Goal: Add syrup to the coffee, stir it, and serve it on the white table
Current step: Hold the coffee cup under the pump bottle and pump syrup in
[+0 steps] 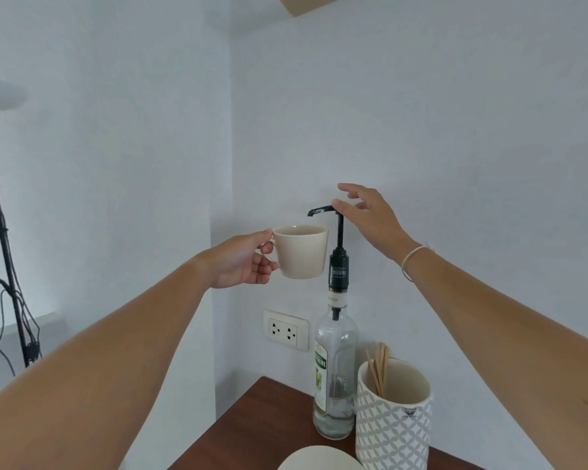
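Note:
My left hand [243, 262] holds a cream coffee cup [301, 251] by its handle, lifted in the air. The cup's rim sits just under the black spout of the pump [323, 210]. The pump tops a clear glass syrup bottle [335, 378] that stands on the brown table [262, 422]. My right hand [367, 215] hovers at the pump head, thumb touching its top and fingers spread. The pump stem is raised. The bottle is nearly empty, with a little clear liquid at the bottom. The inside of the cup is hidden.
A patterned white holder [392, 418] with several wooden stir sticks [379, 368] stands right of the bottle. A cream rounded rim [319, 459] shows at the bottom edge. A wall socket [286, 330] is behind. A black stand with cables [7, 252] is at far left.

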### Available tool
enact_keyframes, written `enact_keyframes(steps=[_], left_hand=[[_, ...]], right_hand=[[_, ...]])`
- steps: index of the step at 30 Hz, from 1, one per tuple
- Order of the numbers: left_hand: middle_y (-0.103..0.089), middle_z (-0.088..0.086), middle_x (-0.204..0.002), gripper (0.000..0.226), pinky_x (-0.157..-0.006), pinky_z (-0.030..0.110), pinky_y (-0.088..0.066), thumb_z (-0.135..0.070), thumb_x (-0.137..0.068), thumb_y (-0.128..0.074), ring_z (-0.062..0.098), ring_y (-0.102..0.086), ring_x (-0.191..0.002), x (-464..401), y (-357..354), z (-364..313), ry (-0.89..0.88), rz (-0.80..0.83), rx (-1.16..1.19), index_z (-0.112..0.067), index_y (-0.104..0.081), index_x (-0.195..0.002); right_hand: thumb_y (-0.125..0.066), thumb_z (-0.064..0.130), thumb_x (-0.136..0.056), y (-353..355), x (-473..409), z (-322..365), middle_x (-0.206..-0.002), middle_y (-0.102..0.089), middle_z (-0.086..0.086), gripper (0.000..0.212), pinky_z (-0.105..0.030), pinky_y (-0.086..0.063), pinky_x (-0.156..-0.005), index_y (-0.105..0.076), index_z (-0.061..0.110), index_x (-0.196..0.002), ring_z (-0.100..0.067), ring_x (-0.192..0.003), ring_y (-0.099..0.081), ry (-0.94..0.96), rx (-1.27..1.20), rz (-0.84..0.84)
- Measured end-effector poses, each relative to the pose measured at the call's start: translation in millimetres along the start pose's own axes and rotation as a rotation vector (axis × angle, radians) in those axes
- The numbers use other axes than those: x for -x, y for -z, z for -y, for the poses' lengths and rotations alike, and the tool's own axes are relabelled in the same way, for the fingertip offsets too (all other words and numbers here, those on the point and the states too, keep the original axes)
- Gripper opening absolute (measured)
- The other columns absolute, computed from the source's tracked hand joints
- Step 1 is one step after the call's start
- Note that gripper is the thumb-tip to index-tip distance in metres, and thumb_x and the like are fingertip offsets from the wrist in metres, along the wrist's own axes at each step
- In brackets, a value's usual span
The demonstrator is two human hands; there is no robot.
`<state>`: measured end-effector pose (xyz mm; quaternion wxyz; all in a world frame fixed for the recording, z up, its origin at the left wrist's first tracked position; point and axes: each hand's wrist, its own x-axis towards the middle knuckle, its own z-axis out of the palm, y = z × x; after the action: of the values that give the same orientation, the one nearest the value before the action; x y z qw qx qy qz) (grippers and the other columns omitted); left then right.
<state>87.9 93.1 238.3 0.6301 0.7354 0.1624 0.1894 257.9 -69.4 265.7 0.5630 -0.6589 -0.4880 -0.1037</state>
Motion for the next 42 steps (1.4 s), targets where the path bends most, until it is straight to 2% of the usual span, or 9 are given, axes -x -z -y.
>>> enact_keyframes(steps=[3,7,9,15,19,25,31,38,42], left_hand=[[-0.051,0.011,-0.07,0.045,-0.05,0.022,-0.05,-0.041,-0.098,-0.038,0.014,-0.049,-0.05,-3.1,1.1,-1.7,-0.003,0.002,0.0,-0.015,-0.038,-0.062],[-0.051,0.01,-0.07,0.045,-0.049,0.022,-0.05,-0.041,-0.098,-0.038,0.015,-0.048,-0.051,-6.0,1.1,-4.3,-0.001,0.004,-0.018,-0.015,-0.038,-0.062],[-0.051,0.01,-0.07,0.045,-0.049,0.022,-0.05,-0.041,-0.098,-0.038,0.015,-0.048,-0.05,-7.4,1.3,-5.7,-0.001,0.01,-0.025,-0.015,-0.038,-0.062],[-0.05,0.01,-0.071,0.045,-0.05,0.022,-0.05,-0.042,-0.098,-0.038,0.014,-0.05,-0.049,-11.5,-1.3,-8.6,-0.001,0.023,-0.042,-0.015,-0.038,-0.062],[-0.05,0.01,-0.071,0.045,-0.05,0.022,-0.05,-0.042,-0.098,-0.039,0.014,-0.05,-0.049,-14.5,-4.1,-10.3,-0.001,0.025,-0.037,-0.015,-0.037,-0.062],[-0.048,0.01,-0.072,0.045,-0.05,0.022,-0.05,-0.041,-0.098,-0.039,0.012,-0.052,-0.047,-15.9,-4.6,-10.9,-0.002,0.023,-0.037,-0.015,-0.037,-0.062],[-0.049,0.01,-0.071,0.045,-0.05,0.022,-0.05,-0.041,-0.098,-0.039,0.014,-0.05,-0.048,-14.6,-5.2,-9.1,0.005,0.022,-0.035,-0.015,-0.038,-0.062],[-0.05,0.01,-0.07,0.046,-0.05,0.022,-0.05,-0.041,-0.098,-0.039,0.015,-0.048,-0.05,-12.1,-5.1,-7.3,0.005,0.018,-0.035,-0.015,-0.038,-0.061],[-0.05,0.01,-0.07,0.046,-0.05,0.022,-0.05,-0.042,-0.098,-0.039,0.014,-0.05,-0.048,-11.5,-5.4,-6.0,0.011,0.018,-0.038,-0.015,-0.038,-0.061]], right_hand=[[-0.057,0.038,-0.091,-9.2,-8.2,-2.1,-0.125,-0.05,0.002,0.038,-0.029,-0.038,-0.099,-0.055,0.032,-0.128,-0.011,-0.113,-0.046,-0.016,-0.05,0.1],[-0.054,0.033,-0.093,-18.1,-12.5,-7.1,-0.112,-0.055,0.006,0.028,-0.03,-0.044,-0.093,-0.061,0.032,-0.119,-0.012,-0.1,-0.05,-0.003,-0.09,0.141],[-0.052,0.029,-0.094,-19.0,-13.5,-8.9,-0.112,-0.057,0.003,0.022,-0.032,-0.051,-0.088,-0.064,0.031,-0.113,-0.015,-0.095,-0.052,-0.01,-0.119,0.136],[-0.049,0.019,-0.097,-20.9,-14.5,-9.8,-0.11,-0.059,0.001,0.019,-0.021,-0.057,-0.066,-0.067,0.024,-0.099,-0.017,-0.082,-0.056,-0.028,-0.21,0.125],[-0.049,0.016,-0.096,-23.2,-14.2,-10.0,-0.105,-0.061,0.0,0.018,-0.012,-0.051,-0.056,-0.067,0.02,-0.096,-0.013,-0.076,-0.056,-0.02,-0.233,0.103],[-0.048,0.015,-0.096,-25.3,-12.4,-10.1,-0.101,-0.058,-0.001,0.018,-0.01,-0.048,-0.051,-0.066,0.015,-0.098,-0.01,-0.071,-0.053,-0.02,-0.248,0.075],[-0.048,0.015,-0.097,-26.7,-11.1,-11.3,-0.094,-0.059,0.005,0.018,-0.013,-0.051,-0.055,-0.066,0.013,-0.1,-0.012,-0.072,-0.052,-0.029,-0.261,0.06],[-0.047,0.013,-0.097,-27.2,-8.6,-9.7,-0.092,-0.057,0.004,0.021,-0.01,-0.047,-0.052,-0.066,0.009,-0.104,-0.01,-0.065,-0.051,-0.027,-0.262,0.052],[-0.047,0.014,-0.097,-28.1,-6.8,-10.2,-0.102,-0.057,-0.001,0.021,-0.005,-0.043,-0.051,-0.067,0.011,-0.103,-0.008,-0.069,-0.052,-0.015,-0.232,0.033]])
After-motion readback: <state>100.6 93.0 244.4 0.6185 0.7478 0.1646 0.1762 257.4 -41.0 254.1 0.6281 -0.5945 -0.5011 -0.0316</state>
